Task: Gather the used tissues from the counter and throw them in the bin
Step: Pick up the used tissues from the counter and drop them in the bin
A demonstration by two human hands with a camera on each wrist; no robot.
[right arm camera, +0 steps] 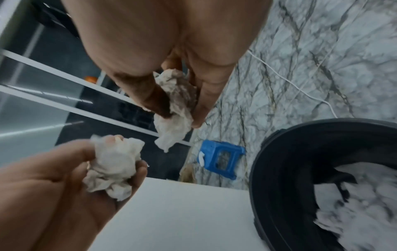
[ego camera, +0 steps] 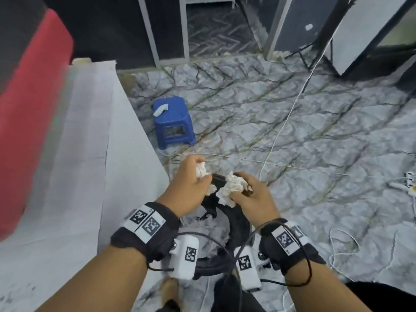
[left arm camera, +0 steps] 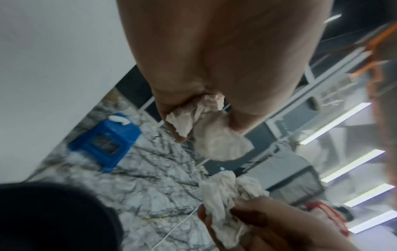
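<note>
Left hand (ego camera: pixel 191 190) centre frame, fingers curled tight round crumpled white tissue wad (ego camera: pixel 201 171). Right hand (ego camera: pixel 254 199) just beside it, thumb and fingers pinching second tissue wad (ego camera: pixel 231 188). Wads near each other, apart in wrist views. Both held above black bin (right arm camera: pixel 279 169), lower centre of head view, at edge of white counter (ego camera: pixel 74 176). Blue stool (ego camera: pixel 173 122) on marble floor (ego camera: pixel 292 131), upper centre, white scrap (ego camera: pixel 160 109) on top.

Two crumpled white paper tissue wads are held above the floor: one (ego camera: pixel 202 171) is clutched at the 9 o'clock side, the other (ego camera: pixel 231 186) at 3 o'clock. The round black plastic bin (right arm camera: pixel 277 169) is seen below them, at 6 o'clock, its mouth open.
</note>
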